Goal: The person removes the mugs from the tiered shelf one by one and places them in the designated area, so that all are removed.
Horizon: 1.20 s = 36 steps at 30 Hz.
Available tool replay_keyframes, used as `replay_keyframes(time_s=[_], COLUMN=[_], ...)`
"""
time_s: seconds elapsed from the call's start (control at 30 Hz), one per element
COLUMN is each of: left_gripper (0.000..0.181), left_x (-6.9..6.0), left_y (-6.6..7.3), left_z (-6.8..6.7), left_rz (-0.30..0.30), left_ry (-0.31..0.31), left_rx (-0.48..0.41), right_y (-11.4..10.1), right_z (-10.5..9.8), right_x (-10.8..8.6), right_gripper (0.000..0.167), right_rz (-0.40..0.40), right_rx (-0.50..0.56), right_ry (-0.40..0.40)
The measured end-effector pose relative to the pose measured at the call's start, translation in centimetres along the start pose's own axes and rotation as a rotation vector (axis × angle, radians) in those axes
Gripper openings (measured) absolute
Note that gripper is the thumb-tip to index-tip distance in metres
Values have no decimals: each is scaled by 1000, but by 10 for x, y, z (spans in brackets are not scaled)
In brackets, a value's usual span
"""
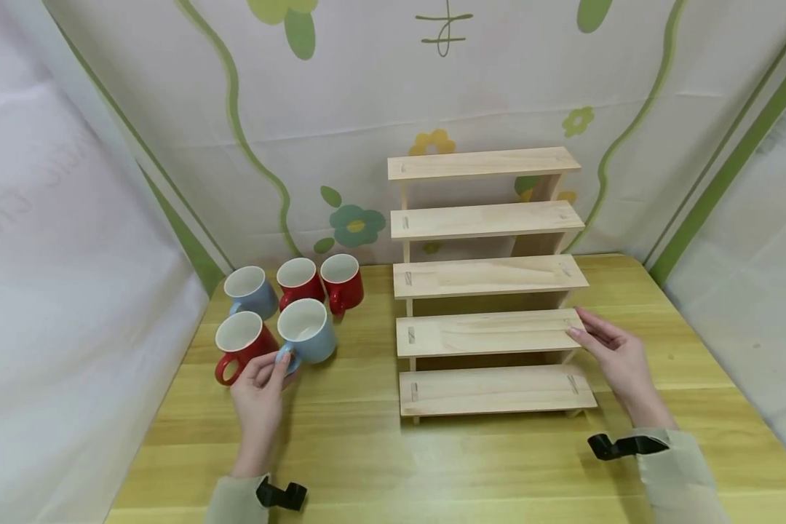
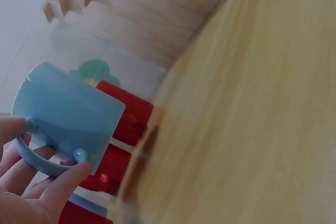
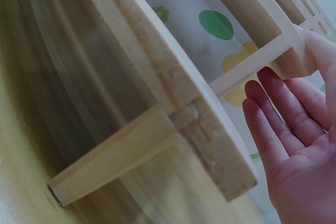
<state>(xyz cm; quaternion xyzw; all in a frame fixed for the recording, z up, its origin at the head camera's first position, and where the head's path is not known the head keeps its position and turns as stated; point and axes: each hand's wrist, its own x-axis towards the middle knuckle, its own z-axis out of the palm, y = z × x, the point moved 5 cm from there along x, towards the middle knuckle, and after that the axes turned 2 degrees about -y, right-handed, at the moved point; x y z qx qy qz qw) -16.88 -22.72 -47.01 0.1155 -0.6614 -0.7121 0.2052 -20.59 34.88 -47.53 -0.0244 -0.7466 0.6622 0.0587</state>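
Note:
My left hand (image 1: 258,393) pinches the handle of a light blue mug (image 1: 306,331); in the left wrist view, the mug (image 2: 68,114) appears raised off the tabletop, thumb and fingers around its handle. Beside it stand a red mug (image 1: 249,335), another blue mug (image 1: 252,291) and two more red mugs, one (image 1: 298,280) left of the other (image 1: 343,280). My right hand (image 1: 618,360) holds the right end of the second-lowest board of a five-tier wooden step shelf (image 1: 485,332). Its thumb lies on top; the other fingers (image 3: 265,135) extend at the end and below.
The shelf stands on a wooden table (image 1: 367,466), its boards carrying nothing. White fabric (image 1: 485,87) with green and yellow flower prints hangs behind the table and along both sides. Each wrist wears a black strap mount (image 1: 629,445).

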Motion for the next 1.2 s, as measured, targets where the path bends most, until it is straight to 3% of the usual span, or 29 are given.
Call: replay_keyframes(time_s=[0.13,0.33,0.9,1.07,1.2], left_gripper=[29,29,33,34,44], left_x=[3,10,10,9,3], left_y=[-12,-24,-33,-29,-14], left_z=[-7,-16,-24,-26,-22], left_rz=[-44,-39,-61,-38,55], left_ry=[51,106,169,184,165], left_rx=[-30,-15,-53,97,238], right_y=[0,0,-2,-1,-3], right_z=[0,-1,1,1,-1], right_x=[0,0,0,0,-1], right_gripper=[54,53,55,52,54], right_rz=[-8,9,7,-12,0], right_rx=[11,-20,-27,-20,-60], right_ry=[-4,9,1,-3,8])
